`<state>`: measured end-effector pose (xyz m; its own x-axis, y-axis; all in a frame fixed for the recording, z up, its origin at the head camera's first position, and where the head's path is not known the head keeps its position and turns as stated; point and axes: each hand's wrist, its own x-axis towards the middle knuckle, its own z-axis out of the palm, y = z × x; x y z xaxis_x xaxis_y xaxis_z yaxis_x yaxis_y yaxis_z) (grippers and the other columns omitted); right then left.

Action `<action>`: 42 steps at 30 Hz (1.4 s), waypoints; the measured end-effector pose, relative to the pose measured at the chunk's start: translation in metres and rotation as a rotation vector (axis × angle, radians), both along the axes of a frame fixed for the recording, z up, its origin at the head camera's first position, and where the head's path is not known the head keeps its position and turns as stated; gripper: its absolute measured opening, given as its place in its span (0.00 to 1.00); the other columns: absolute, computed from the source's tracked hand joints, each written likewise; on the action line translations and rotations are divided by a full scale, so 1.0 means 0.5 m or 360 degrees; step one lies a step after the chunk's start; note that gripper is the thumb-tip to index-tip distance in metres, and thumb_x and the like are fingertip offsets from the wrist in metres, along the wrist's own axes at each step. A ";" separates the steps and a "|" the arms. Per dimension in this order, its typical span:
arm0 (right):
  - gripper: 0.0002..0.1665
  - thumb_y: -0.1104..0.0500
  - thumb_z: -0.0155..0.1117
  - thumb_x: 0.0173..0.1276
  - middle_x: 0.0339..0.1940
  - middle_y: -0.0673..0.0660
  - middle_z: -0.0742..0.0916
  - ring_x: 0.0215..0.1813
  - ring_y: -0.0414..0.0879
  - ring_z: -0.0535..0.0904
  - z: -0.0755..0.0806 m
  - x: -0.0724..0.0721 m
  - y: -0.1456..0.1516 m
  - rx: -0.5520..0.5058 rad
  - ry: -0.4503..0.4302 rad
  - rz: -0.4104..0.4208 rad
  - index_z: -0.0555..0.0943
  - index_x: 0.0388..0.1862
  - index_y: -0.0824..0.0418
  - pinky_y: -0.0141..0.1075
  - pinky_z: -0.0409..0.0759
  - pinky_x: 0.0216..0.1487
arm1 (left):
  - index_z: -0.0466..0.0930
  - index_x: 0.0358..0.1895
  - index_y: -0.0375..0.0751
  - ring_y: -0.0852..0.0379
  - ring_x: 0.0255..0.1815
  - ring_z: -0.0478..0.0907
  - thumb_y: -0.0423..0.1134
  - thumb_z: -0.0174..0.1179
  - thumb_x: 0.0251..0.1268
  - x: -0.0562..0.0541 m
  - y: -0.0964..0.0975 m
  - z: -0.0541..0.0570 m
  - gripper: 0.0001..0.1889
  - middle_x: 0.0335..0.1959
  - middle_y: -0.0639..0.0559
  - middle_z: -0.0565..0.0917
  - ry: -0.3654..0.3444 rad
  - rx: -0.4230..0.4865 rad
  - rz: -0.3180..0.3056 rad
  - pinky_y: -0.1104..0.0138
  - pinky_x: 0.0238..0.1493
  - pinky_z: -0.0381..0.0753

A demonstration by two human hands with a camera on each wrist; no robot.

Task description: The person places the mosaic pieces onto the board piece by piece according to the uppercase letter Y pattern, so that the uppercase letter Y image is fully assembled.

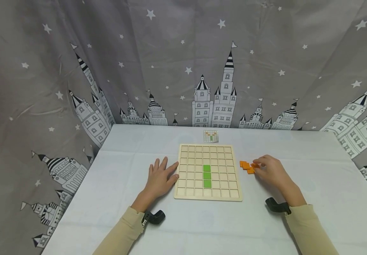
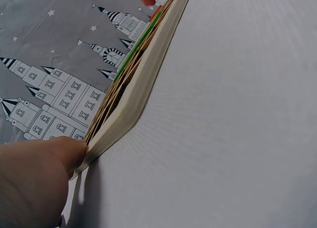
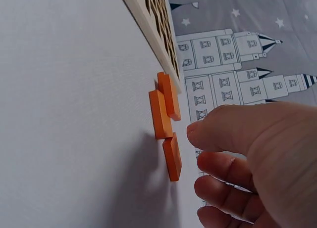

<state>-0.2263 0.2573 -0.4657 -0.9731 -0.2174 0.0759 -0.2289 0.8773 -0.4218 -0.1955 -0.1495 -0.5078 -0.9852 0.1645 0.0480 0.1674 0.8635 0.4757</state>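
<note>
A square wooden grid board [image 1: 192, 196] lies on the table with a column of three green tiles [image 1: 207, 175] in it. My left hand [image 1: 160, 179] is spread flat beside the board's left edge, thumb and index finger touching it. In the left wrist view the thumb [image 2: 69, 151] rests against the board's rim [image 2: 143, 87]. To the right of the board is a small cluster of orange tiles [image 1: 245, 165], some overlapping. My right hand [image 1: 271, 171] reaches over them with bent fingers. In the right wrist view the thumb [image 3: 208, 131] stands apart from the nearest orange tile [image 3: 172, 159].
A small printed pattern card [image 1: 211, 136] lies behind the board, showing a grid with coloured squares. White cloth [image 1: 209, 226] covers the table. A grey curtain [image 1: 170, 46] with castles and stars hangs at the back and left.
</note>
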 end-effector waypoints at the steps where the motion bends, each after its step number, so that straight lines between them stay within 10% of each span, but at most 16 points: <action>1: 0.17 0.66 0.71 0.63 0.47 0.68 0.87 0.45 0.60 0.83 -0.001 0.000 0.001 0.0000 -0.0004 -0.0003 0.86 0.50 0.70 0.54 0.85 0.49 | 0.73 0.73 0.49 0.24 0.82 0.45 0.52 0.56 0.74 0.000 0.000 0.000 0.28 0.80 0.30 0.59 0.0002 -0.0001 0.0000 0.28 0.76 0.43; 24: 0.18 0.71 0.64 0.64 0.53 0.69 0.88 0.58 0.67 0.82 -0.028 -0.013 0.000 0.0020 0.0014 0.0051 0.86 0.53 0.70 0.61 0.78 0.63 | 0.73 0.73 0.50 0.24 0.82 0.45 0.52 0.56 0.74 -0.001 -0.001 -0.001 0.28 0.80 0.30 0.59 0.0005 -0.0002 -0.0007 0.29 0.77 0.43; 42: 0.13 0.68 0.68 0.64 0.44 0.66 0.87 0.46 0.59 0.82 -0.029 -0.012 0.004 0.0055 -0.0047 0.0008 0.88 0.47 0.69 0.57 0.83 0.55 | 0.74 0.73 0.49 0.24 0.82 0.46 0.51 0.56 0.74 0.002 0.001 -0.002 0.27 0.80 0.31 0.59 0.0011 -0.0005 0.0006 0.29 0.77 0.44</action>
<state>-0.2323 0.2591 -0.4803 -0.9738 -0.2240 0.0396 -0.2210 0.8904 -0.3980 -0.1946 -0.1492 -0.5089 -0.9854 0.1612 0.0542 0.1675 0.8655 0.4721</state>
